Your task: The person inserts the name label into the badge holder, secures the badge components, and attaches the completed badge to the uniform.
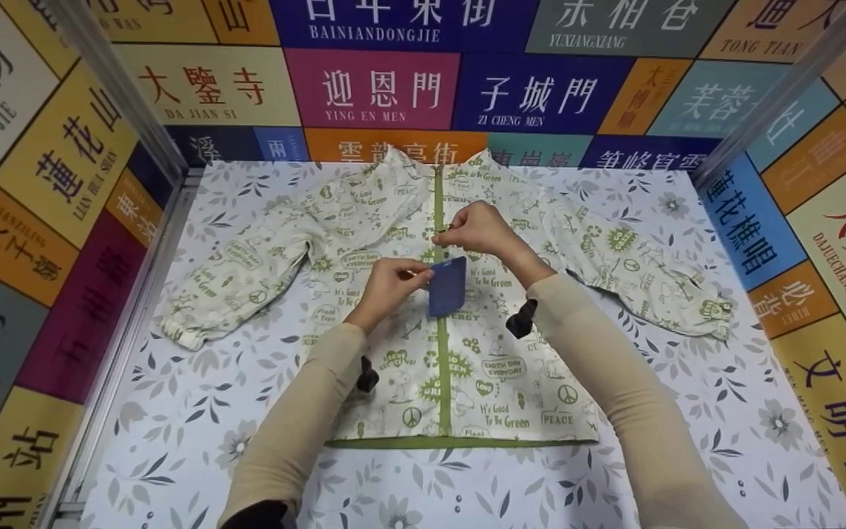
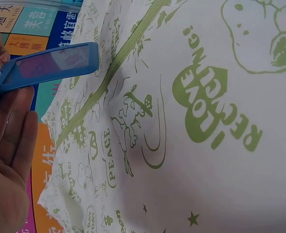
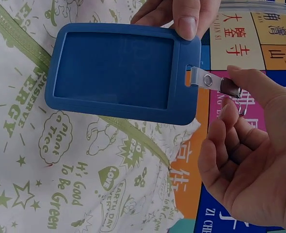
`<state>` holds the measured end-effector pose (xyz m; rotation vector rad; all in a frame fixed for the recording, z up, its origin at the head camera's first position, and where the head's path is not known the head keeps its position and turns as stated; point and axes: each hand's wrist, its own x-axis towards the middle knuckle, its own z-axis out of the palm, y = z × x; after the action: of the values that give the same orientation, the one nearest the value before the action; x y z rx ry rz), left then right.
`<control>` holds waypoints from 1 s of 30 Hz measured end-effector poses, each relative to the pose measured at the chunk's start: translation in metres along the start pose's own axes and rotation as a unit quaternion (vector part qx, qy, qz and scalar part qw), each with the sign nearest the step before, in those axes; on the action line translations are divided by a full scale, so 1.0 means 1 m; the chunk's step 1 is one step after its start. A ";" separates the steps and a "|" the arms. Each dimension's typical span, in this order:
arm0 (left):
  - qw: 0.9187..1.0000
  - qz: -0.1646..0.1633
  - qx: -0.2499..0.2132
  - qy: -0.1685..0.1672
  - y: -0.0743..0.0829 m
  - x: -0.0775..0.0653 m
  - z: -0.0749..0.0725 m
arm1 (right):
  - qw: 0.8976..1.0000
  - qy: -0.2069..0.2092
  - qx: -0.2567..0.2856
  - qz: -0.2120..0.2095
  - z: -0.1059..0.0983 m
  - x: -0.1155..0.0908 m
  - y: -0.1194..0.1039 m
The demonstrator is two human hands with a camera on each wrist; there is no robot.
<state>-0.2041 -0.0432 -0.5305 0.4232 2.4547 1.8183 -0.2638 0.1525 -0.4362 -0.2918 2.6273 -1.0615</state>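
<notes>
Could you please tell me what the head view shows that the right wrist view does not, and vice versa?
Only the head view shows the flowered table and the person's beige sleeves.
Only the right wrist view clearly shows the metal clip and its clear strap.
Both show the blue card holder, left hand, right hand, printed jacket and sign-covered wall.

The right wrist view's top edge cuts off the left hand (image 3: 187,13).
</notes>
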 end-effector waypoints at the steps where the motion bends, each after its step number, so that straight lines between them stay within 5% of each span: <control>1: 1.000 -0.001 0.000 0.000 0.000 0.000 0.000 | 1.000 -0.003 -0.003 0.001 -0.001 0.000 -0.001; 24: 0.996 -0.022 -0.085 0.000 -0.004 0.000 0.000 | 0.997 -0.060 0.041 0.009 -0.006 -0.003 -0.001; 30: 0.996 -0.023 -0.087 0.009 -0.002 0.003 -0.002 | 0.996 -0.067 0.059 -0.021 -0.006 -0.005 0.001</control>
<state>-0.2079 -0.0450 -0.5314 0.3384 2.2714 2.0033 -0.2617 0.1584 -0.4317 -0.3788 2.4396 -1.1639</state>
